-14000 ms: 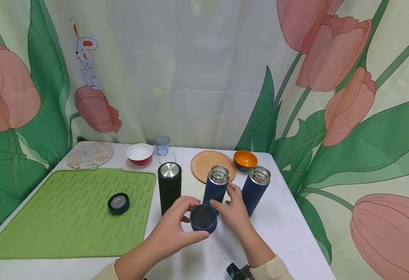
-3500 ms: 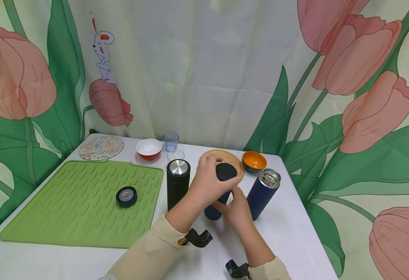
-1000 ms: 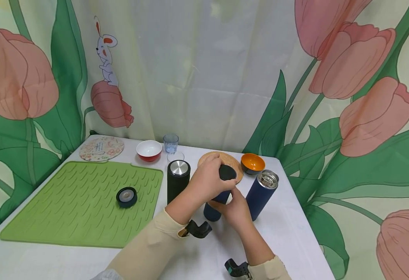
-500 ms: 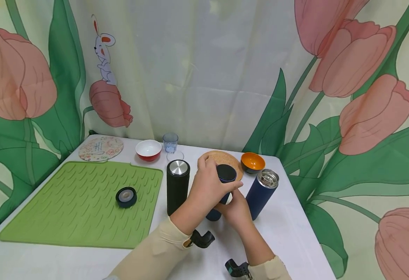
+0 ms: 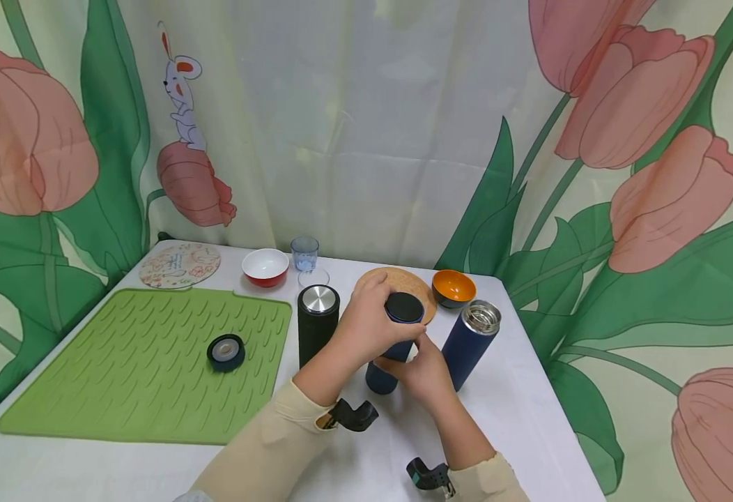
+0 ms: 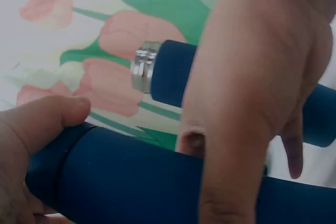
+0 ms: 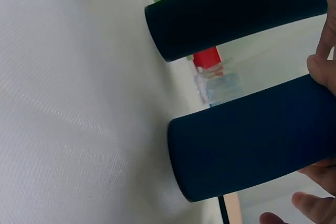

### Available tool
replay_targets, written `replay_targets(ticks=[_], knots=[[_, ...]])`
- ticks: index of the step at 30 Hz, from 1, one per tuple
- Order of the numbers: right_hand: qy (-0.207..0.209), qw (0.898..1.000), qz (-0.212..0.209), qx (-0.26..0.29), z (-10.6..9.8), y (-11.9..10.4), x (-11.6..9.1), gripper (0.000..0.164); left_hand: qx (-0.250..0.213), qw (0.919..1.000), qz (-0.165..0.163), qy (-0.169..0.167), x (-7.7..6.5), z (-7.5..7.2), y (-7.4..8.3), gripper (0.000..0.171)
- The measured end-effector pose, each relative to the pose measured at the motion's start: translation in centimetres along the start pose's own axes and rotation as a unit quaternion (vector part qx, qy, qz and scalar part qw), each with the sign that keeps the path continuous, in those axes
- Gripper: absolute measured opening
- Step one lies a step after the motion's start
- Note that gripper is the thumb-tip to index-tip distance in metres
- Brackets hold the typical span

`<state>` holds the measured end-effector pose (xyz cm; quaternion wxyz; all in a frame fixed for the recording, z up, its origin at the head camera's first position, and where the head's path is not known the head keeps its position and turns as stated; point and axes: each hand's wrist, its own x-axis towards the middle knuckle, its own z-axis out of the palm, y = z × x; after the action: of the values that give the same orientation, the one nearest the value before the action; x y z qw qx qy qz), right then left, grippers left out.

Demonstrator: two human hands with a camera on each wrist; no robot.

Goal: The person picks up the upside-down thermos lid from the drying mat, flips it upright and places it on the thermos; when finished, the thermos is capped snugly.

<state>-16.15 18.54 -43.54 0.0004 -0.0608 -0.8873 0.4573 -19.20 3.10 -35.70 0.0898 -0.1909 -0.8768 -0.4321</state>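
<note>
A dark blue thermos flask (image 5: 382, 380) stands upright in front of me, a dark lid (image 5: 404, 307) on its top. My left hand (image 5: 366, 322) grips the lid from the left, its thumb reaching across the front. Lower down, my right hand (image 5: 428, 373) holds the flask's body. The left wrist view shows the left thumb (image 6: 50, 116) pressed on the lid (image 6: 47, 166), and the right hand (image 6: 247, 87) across the body. To the right stands a second blue flask (image 5: 469, 345) with a bare steel mouth. On the left is a black flask (image 5: 318, 328) with a steel-topped lid.
Another lid (image 5: 225, 353) lies upside down on the green mat (image 5: 122, 369). Behind stand a red-and-white bowl (image 5: 265, 268), a glass (image 5: 304, 253), a clear disc (image 5: 313, 277) and an orange bowl (image 5: 453, 288). A round cork board (image 5: 426, 289) and a floral mat (image 5: 180, 265) lie at the back.
Earlier the left hand held the lid apart from the open flask; now the lid sits on its mouth. Over the last second the left hand has shifted back and forth around the lid.
</note>
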Motion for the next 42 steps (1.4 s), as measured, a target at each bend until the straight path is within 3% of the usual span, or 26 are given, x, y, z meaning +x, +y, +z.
replay_targets(ticks=[6, 14, 19, 23, 27, 31, 34, 37, 40, 42], knots=[[-0.002, 1.000, 0.006, 0.001, -0.1, 0.0, -0.1, 0.108, -0.046, 0.9975, -0.032, -0.044, 0.0, -0.1, -0.3, 0.081], [0.011, 1.000, 0.002, -0.017, 0.3, 0.6, -0.1, 0.105, -0.048, 0.9961, -0.063, -0.039, -0.5, 0.4, 0.0, 0.091], [0.009, 0.999, -0.011, -0.035, 0.6, 0.7, -0.6, 0.097, -0.061, 0.9929, -0.094, -0.041, -1.8, 0.5, 0.5, 0.093], [-0.011, 0.999, -0.009, -0.036, 0.7, 0.4, -1.6, 0.097, -0.018, 0.9976, -0.064, -0.016, -4.3, -0.6, 1.6, 0.094], [-0.031, 0.997, -0.012, -0.072, 0.1, -0.1, -3.3, 0.105, 0.068, 0.9965, 0.023, 0.042, -7.9, -2.6, 1.5, 0.076], [-0.077, 0.982, 0.013, -0.172, -1.3, -0.9, -5.5, 0.107, 0.126, 0.9788, 0.087, 0.136, -11.4, -4.5, -1.3, 0.047], [-0.126, 0.967, 0.014, -0.222, -2.4, -1.1, -6.6, 0.093, 0.148, 0.9715, 0.063, 0.174, -12.5, -6.2, -4.1, 0.035], [-0.171, 0.958, -0.018, -0.229, -3.4, -0.8, -7.3, 0.077, 0.166, 0.9743, -0.001, 0.152, -12.6, -8.1, -6.8, 0.036], [-0.207, 0.950, -0.074, -0.222, -4.1, -0.1, -8.0, 0.063, 0.194, 0.9736, -0.076, 0.093, -12.3, -10.0, -9.3, 0.045], [-0.215, 0.945, -0.111, -0.220, -4.4, 0.4, -8.3, 0.056, 0.213, 0.9687, -0.114, 0.056, -11.9, -11.2, -11.1, 0.053]])
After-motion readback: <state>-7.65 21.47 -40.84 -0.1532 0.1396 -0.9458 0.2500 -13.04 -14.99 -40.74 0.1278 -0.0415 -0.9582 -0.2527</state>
